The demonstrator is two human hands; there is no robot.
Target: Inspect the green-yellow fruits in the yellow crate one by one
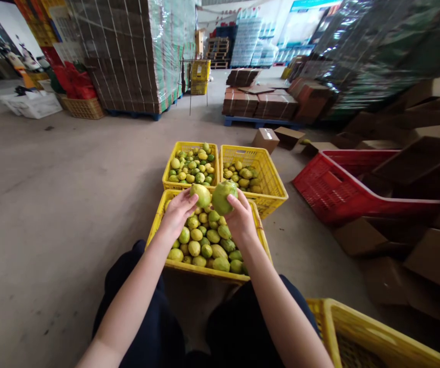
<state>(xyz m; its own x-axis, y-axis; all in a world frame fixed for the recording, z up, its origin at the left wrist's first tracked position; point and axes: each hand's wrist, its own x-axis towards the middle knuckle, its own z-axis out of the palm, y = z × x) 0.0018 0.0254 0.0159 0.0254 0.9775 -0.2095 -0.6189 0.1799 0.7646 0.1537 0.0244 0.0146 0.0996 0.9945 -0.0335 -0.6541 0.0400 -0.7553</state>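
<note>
Above the near yellow crate [207,276], my left hand [179,210] grips a yellow-green lemon [200,196]. Just beside it, my right hand [240,216] holds a larger, greener lemon [223,198]. The two fruits are close together at the far side of the near crate, which is full of yellow and green lemons [194,248]. Behind it stand two more yellow crates: the left one [165,176] is filled with lemons, and the right one [275,179] has lemons mostly toward its left and bottom.
A red crate [320,191] with cardboard stands at the right, among open cardboard boxes [435,258]. Another yellow crate [329,327] is at the lower right. Flattened cardboard stacks [260,105] lie on a blue pallet farther back. A wrapped stack [128,56] stands at the back left.
</note>
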